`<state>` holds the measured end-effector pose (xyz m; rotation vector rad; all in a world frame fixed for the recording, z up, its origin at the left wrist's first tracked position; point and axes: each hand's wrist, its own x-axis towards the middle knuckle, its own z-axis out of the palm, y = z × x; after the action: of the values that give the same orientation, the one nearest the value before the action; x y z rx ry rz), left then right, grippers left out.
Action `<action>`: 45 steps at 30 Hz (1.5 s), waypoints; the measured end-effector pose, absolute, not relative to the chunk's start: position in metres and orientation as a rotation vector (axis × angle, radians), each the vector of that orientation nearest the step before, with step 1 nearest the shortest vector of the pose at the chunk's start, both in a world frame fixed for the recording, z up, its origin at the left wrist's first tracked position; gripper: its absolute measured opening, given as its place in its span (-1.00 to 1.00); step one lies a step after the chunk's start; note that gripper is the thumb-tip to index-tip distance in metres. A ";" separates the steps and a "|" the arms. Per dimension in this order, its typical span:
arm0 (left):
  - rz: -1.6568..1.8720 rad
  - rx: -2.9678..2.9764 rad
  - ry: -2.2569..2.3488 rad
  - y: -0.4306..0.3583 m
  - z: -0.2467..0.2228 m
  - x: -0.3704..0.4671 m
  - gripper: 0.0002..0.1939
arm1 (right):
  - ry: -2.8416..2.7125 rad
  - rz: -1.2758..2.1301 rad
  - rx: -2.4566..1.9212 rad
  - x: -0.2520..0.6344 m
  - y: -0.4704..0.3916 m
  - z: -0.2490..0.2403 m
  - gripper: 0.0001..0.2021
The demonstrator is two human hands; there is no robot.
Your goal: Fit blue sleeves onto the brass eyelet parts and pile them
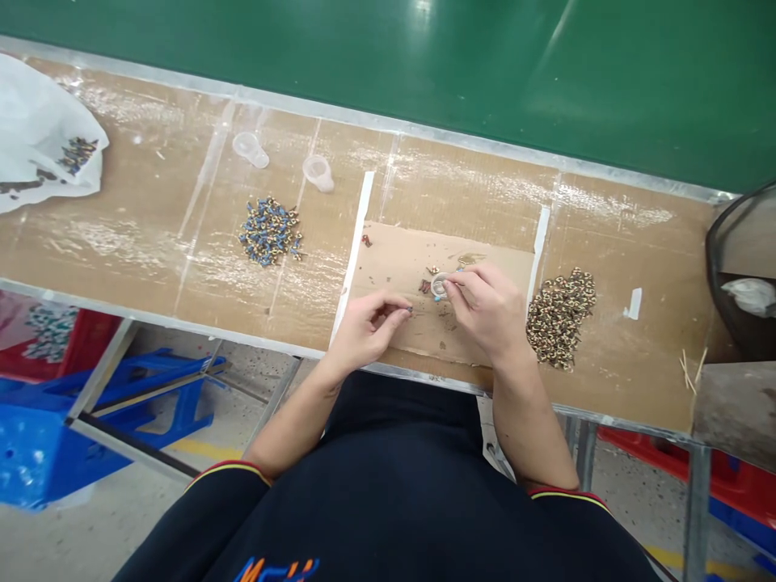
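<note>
My left hand (371, 327) is closed in a pinch on a small dark piece, too small to name, over the cardboard sheet (394, 259). In my right hand (482, 307), thumb and finger grip a small clear plastic cup (439, 285), tilted over the sheet. Beside the cup lie some small reddish pieces (425, 286) and a few brass-coloured ones (432, 270). To the right of my right hand is a pile of brass-coloured parts (561, 319). A pile of blue and brass parts (270, 231) lies farther left.
Two clear plastic cups (250, 149) stand at the back left. A white bag (48, 137) with more parts is at the far left. Thin wooden sticks (688, 372) and a black cable (715, 267) are at the right. The green surface (388, 65) runs behind the table.
</note>
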<state>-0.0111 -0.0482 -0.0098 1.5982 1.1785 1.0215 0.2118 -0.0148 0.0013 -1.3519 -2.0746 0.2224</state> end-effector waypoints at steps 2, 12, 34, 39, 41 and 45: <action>1.105 1.332 1.158 -0.054 -0.012 -0.008 -0.73 | -2.065 0.242 -1.327 0.210 -0.014 0.000 -0.76; 1.187 1.104 1.067 -0.059 -0.013 0.004 -0.57 | -2.014 0.259 -1.299 0.213 -0.015 -0.001 -0.76; 1.216 1.352 0.982 -0.073 0.002 0.018 -0.82 | -1.614 0.190 -1.135 0.208 -0.061 0.049 -0.80; 1.224 1.488 0.976 -0.073 0.007 0.017 -0.88 | -1.655 0.158 -1.131 0.204 -0.060 0.053 -0.81; 1.223 1.518 0.973 -0.073 0.008 0.016 -0.89 | -1.665 0.147 -1.113 0.203 -0.060 0.054 -0.81; 1.244 1.536 0.952 -0.073 0.007 0.017 -0.92 | -1.678 0.141 -1.101 0.202 -0.061 0.056 -0.80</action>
<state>0.0168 -0.0726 0.0071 1.5360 0.9522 1.2440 0.2019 -0.0611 0.0558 -1.1008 -1.6779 0.1405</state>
